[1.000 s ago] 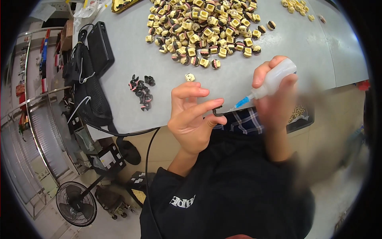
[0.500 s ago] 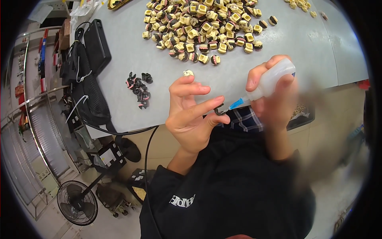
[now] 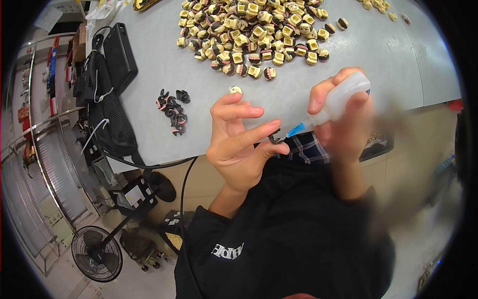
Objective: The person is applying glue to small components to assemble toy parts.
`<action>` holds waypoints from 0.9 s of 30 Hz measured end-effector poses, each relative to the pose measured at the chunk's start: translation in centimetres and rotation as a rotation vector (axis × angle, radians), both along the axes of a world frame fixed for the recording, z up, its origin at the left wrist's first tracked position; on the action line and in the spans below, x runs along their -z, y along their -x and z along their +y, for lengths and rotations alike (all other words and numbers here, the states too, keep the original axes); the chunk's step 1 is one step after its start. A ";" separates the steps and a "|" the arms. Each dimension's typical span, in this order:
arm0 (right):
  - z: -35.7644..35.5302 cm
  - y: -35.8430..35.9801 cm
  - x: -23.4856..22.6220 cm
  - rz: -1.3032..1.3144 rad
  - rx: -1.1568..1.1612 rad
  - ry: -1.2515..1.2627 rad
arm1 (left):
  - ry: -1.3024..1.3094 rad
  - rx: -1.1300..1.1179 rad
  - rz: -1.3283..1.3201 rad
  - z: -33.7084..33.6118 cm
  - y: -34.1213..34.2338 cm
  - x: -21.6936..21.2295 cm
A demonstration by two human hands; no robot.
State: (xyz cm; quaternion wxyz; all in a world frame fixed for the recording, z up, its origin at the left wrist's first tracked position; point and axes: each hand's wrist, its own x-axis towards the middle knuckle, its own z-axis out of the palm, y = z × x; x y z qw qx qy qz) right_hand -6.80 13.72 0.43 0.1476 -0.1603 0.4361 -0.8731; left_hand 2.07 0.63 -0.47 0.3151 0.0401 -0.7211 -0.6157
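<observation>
My left hand (image 3: 239, 137) pinches a small black curved piece (image 3: 274, 138) between thumb and index finger, other fingers raised. In my right hand (image 3: 343, 119) is a translucent white squeeze bottle (image 3: 347, 92), tilted down to the left. Its blue needle tip (image 3: 296, 130) points at the black piece and seems to touch it. A single cream piece (image 3: 235, 90) lies on the table just beyond my left fingers. To the left is a small cluster of black and pink pieces (image 3: 173, 110).
A big heap of small cream, black and pink pieces (image 3: 249, 35) covers the far middle of the grey table (image 3: 378, 55). Black cases and cables (image 3: 119, 57) line its left edge. A black cable (image 3: 185, 199) hangs past the near edge. A fan (image 3: 97, 253) stands lower left.
Almost nothing differs. Both hands keep the piece and the bottle in the same place; the view has shifted very slightly.
</observation>
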 end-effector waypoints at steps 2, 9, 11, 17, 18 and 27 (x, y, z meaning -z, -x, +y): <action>0.0 0.0 0.1 -0.001 0.003 0.001 | 0.000 -0.001 0.000 0.0 0.0 0.0; 0.0 0.0 0.0 0.004 0.014 -0.012 | -0.014 -0.003 -0.002 0.1 0.0 0.0; 0.0 0.0 0.0 0.005 0.013 -0.010 | -0.017 -0.001 0.001 0.0 0.0 0.0; 0.1 0.1 0.1 -0.015 0.044 0.003 | -0.019 0.008 0.002 -0.1 -0.1 0.0; 0.1 0.1 0.1 -0.023 0.050 0.011 | -0.015 0.004 -0.003 -0.1 0.0 0.0; -0.2 0.1 0.1 -0.006 0.071 -0.004 | 0.025 -0.002 -0.040 0.1 0.0 -0.1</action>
